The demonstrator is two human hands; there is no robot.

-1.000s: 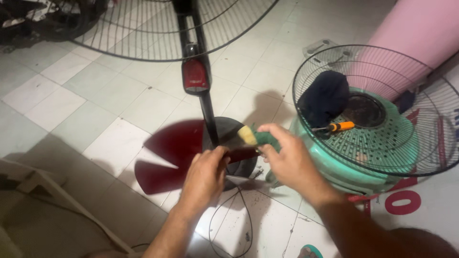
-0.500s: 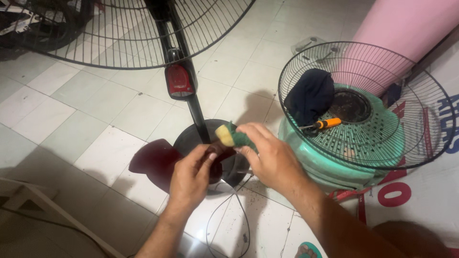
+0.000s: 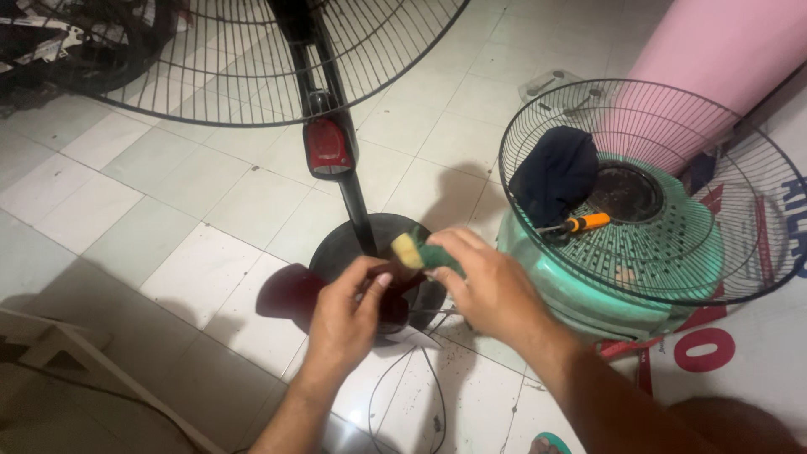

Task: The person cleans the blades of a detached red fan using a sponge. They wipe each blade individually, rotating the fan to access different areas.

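Observation:
My left hand [image 3: 346,315] grips a dark red fan blade [image 3: 296,296] near its hub, holding it over the round black base [image 3: 378,244] of a standing fan. My right hand [image 3: 487,286] holds a green and yellow scouring sponge [image 3: 418,251] pressed against the blade's middle, close to the left fingers. Most of the blade is blurred and partly hidden behind my left hand.
The fan's black pole with a red control box [image 3: 329,147] rises to a wire grille [image 3: 252,59] at the top. To the right, a loose wire guard [image 3: 756,244] lies on a green plastic stool [image 3: 580,286] with an orange-handled screwdriver [image 3: 580,224] and dark cloth [image 3: 555,172]. A black cord [image 3: 429,378] runs over the tiles.
The blade has turned in my left hand, so less of it shows now than a second ago. My right hand has kept the sponge against it with small movements.

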